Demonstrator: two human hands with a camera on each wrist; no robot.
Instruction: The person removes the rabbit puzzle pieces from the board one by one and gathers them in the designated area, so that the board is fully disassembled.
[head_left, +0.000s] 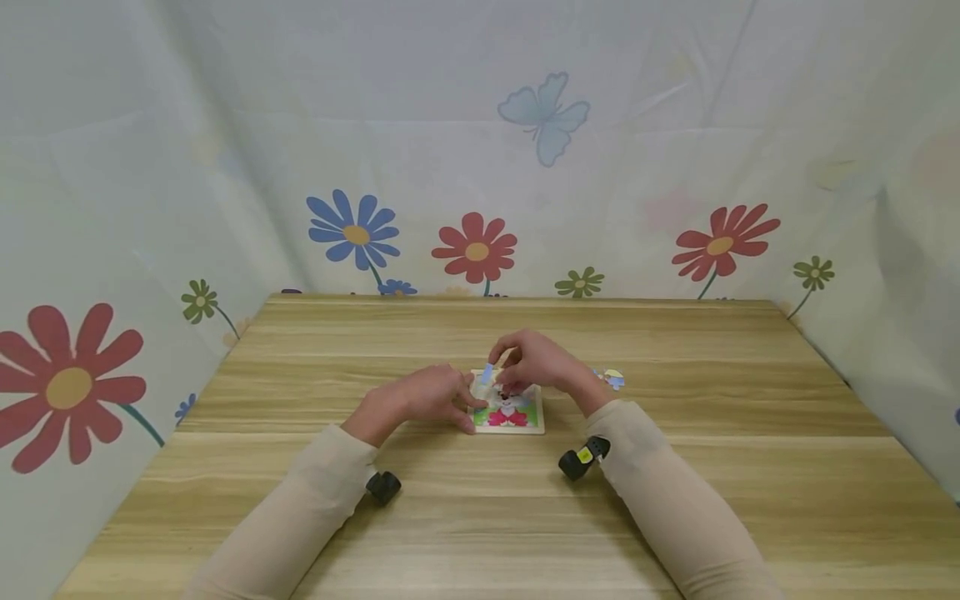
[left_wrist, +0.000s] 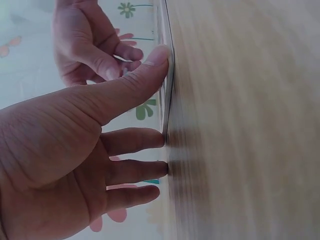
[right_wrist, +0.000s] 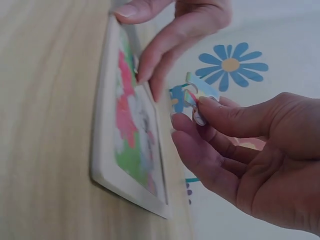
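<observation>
A square jigsaw puzzle board (head_left: 506, 431) with a pale frame lies on the table, its picture showing red, white and green parts. My left hand (head_left: 433, 393) is at the board's left side. In the right wrist view its thumb (right_wrist: 129, 11) touches the frame's corner while a finger reaches over the picture. The left wrist view shows that hand's fingers (left_wrist: 137, 171) nearly straight, tips down at the board's edge and the table. Above the board my right hand (head_left: 542, 360) pinches a light-blue puzzle piece (right_wrist: 204, 86) between thumb and fingertips, tilted up from the picture.
Loose puzzle pieces (head_left: 613, 379) lie on the wooden table (head_left: 480, 517) right of the board, partly behind the right wrist. A flower-printed cloth (head_left: 420, 150) hangs behind and beside the table. Black wrist cameras (head_left: 577, 463) sit at both cuffs.
</observation>
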